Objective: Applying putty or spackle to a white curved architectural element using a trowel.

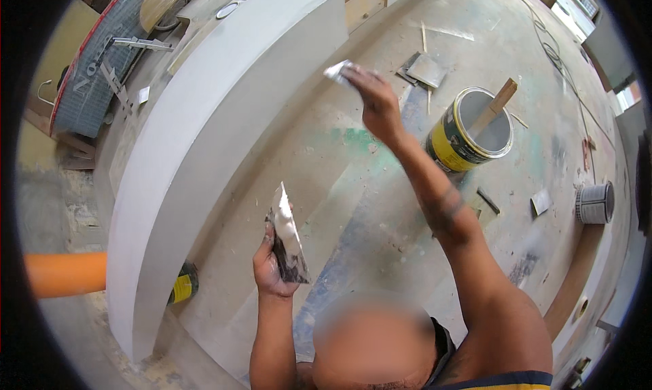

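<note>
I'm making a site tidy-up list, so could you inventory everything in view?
curved panel: one, white-grey, left to top centre
large can: one, yellow and dark, right of centre
wooden stick: one, brown, in large can
partly hidden can: one, yellow and dark green, lower left
small can: one, grey, right
flat pieces: at least two, grey, floor behind large can
dark strip: one, blackish, floor
cable: looped, grey, upper right
orange cylinder: one, orange, left
handheld plate: one, dark with white paste, left hand
thin tool: one, whitish, right hand
smaller clutter: uncountable, mixed, around edges
left hand: one, smudged, centre
right hand: one, smudged, upper centre
</note>
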Motion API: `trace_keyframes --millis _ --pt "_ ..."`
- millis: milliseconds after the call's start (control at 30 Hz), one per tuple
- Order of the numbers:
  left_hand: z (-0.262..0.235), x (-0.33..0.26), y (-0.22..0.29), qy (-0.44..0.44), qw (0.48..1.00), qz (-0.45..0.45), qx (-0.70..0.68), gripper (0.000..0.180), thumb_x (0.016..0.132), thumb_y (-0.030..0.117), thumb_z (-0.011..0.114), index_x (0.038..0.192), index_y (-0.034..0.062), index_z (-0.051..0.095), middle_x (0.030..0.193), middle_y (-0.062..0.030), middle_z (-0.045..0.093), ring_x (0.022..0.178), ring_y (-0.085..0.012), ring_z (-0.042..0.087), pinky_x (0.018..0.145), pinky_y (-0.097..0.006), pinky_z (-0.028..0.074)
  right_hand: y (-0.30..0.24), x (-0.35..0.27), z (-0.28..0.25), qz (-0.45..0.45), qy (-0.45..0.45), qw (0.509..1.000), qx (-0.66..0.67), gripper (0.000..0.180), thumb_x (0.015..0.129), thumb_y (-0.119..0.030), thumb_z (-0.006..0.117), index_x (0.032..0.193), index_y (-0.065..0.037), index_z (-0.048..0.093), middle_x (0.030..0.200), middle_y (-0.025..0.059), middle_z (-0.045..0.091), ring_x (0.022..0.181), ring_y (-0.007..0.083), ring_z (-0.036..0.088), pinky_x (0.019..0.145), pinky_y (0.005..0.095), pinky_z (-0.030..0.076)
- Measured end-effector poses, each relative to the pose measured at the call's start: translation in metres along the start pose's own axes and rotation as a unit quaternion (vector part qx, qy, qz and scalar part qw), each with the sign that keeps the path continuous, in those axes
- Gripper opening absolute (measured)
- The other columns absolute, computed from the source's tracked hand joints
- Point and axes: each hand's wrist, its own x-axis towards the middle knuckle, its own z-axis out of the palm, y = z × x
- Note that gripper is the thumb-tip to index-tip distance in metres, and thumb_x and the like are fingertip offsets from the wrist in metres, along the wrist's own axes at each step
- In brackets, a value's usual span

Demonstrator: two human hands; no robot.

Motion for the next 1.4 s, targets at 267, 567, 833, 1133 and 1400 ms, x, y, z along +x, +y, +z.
trace_keyframes --millis 267,567,833,1133,1400 --pt "0.021 0.022 -0.005 0.035 0.987 0.064 0.144 0.043 0.107 0.029 0.043 0.142 0.0051 0.05 0.132 -0.0111 0.063 0.109 -0.0236 0.064 0.093 -0.039 0.052 -0.154 -0.074 -0.016 -0.099 -0.163 0.981 0.034 0.055 0.089 -0.018 0.068 0.14 -0.034 0.056 0.151 -0.0018 0.051 0.143 0.0247 0.043 0.115 0.0525 0.03" --pt "0.01 -0.018 0.012 0.109 0.976 0.152 0.114 0.043 0.107 0.031 0.044 0.143 0.0088 0.049 0.103 -0.0059 0.073 0.053 -0.0158 0.062 0.041 -0.032 0.048 0.006 0.028 0.001 0.122 0.015 0.991 -0.054 0.052 0.088 0.009 0.045 0.132 -0.012 0.063 0.106 0.0195 0.068 0.102 0.035 0.064 0.09 0.0454 0.048" --pt "-0.005 -0.026 0.009 0.156 0.977 0.139 0.048 0.042 0.107 0.03 0.042 0.145 0.0111 0.048 0.1 -0.004 0.074 0.051 -0.0156 0.062 0.039 -0.032 0.044 0.058 0.137 0.004 0.077 0.202 0.974 -0.061 0.058 0.082 0.011 0.047 0.133 -0.013 0.061 0.12 0.0172 0.064 0.108 0.0373 0.06 0.094 0.0413 0.049" --pt "-0.026 -0.031 0.012 0.132 0.984 0.113 0.03 0.035 0.107 0.031 0.043 0.133 0.0122 0.057 0.1 -0.0047 0.074 0.07 -0.0204 0.073 0.053 -0.036 0.06 0.069 0.077 0.028 -0.095 0.079 0.977 -0.173 0.067 0.077 0.02 0.048 0.132 -0.014 0.064 0.133 0.012 0.062 0.124 0.0361 0.056 0.106 0.0432 0.045" --pt "-0.028 -0.028 0.008 0.154 0.982 0.107 0.004 0.043 0.107 0.032 0.044 0.142 0.0085 0.05 0.1 -0.0048 0.074 0.066 -0.0192 0.072 0.051 -0.037 0.059 0.085 0.03 0.034 -0.059 0.005 0.981 -0.186 0.073 0.072 0.017 0.052 0.131 -0.024 0.064 0.134 0.0047 0.061 0.131 0.0318 0.052 0.108 0.0451 0.041"
